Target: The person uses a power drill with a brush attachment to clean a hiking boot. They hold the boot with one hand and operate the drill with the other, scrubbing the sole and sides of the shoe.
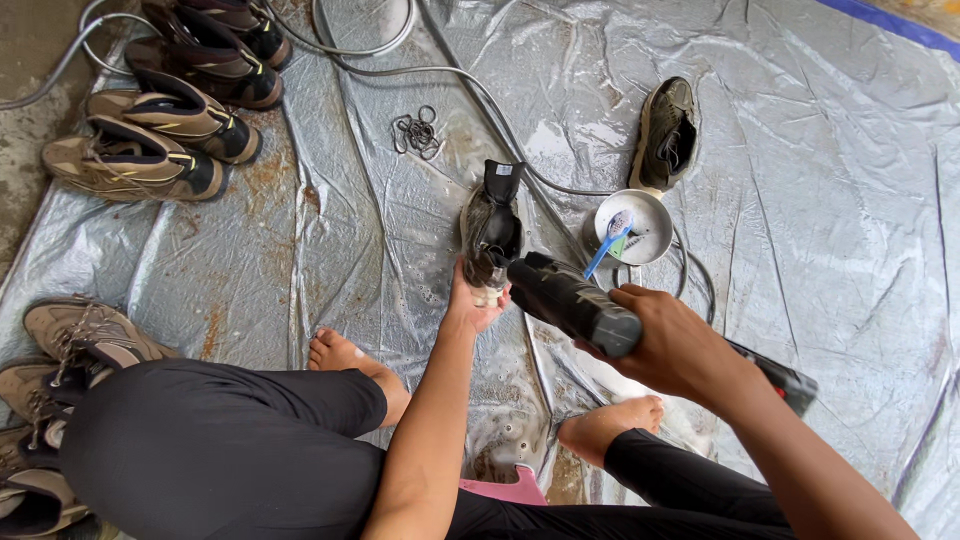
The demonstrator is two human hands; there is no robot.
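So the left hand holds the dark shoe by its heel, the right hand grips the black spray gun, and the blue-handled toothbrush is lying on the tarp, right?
Not quite. In the head view the blue-handled toothbrush rests in the round metal bowl, not on the silver plastic tarp. The left hand does hold the dark shoe; the right hand grips the black spray gun.

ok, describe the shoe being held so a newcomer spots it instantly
Start at the silver tarp and find its middle, just left of the metal bowl. The dark shoe stands there heel-down, gripped by the left hand. Unlike the others, it is lifted, with the right hand's black sprayer aimed at it.
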